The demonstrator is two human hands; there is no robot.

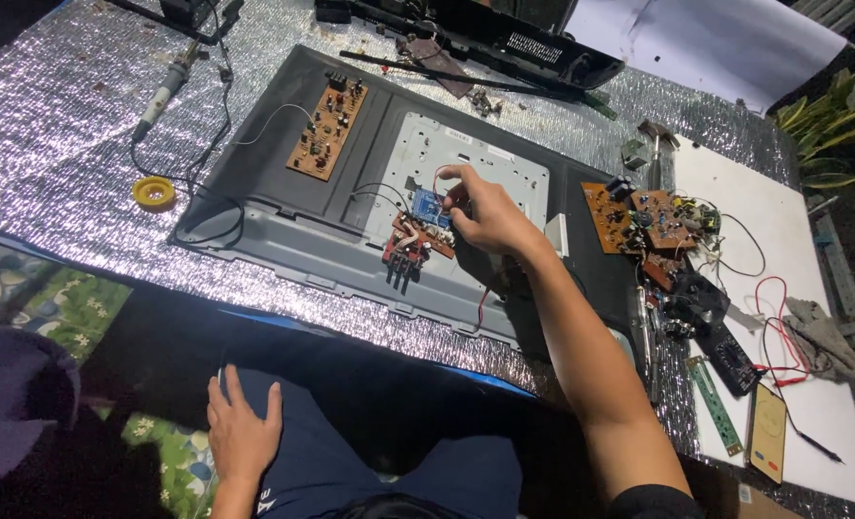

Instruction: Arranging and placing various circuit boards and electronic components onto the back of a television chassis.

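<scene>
**Desk:** What sits closest to the lens?

**Operator:** From my remote seat I see the left hand [242, 432] first, lying flat on the person's knee in dark blue trousers [350, 452], fingers spread and holding nothing.

**Desk:** And the other one?

**Operator:** The right hand [485, 213] reaches out over the open back of a flat television [283, 231], which lies face down on a silver foil sheet [52, 144]. Its fingertips are pinched around a small blue circuit board [429, 206]; the index finger arches over the top. That blue board sits at the panel's middle, on the pale metal plate [490, 168], touching a red board [410, 242] just below it.

**Desk:** What surrounds it?

**Operator:** A long brown circuit board [327, 127] lies on the panel's upper left. A soldering iron [163, 94] and a yellow reel [153, 192] rest on the foil to the left. To the right, a heap of brown boards and parts [653, 223] spills beside a white board [793, 240], where I see a black multimeter [730, 354], red leads [775, 327], a grey rag [819, 334] and a phone [768, 432].
</scene>
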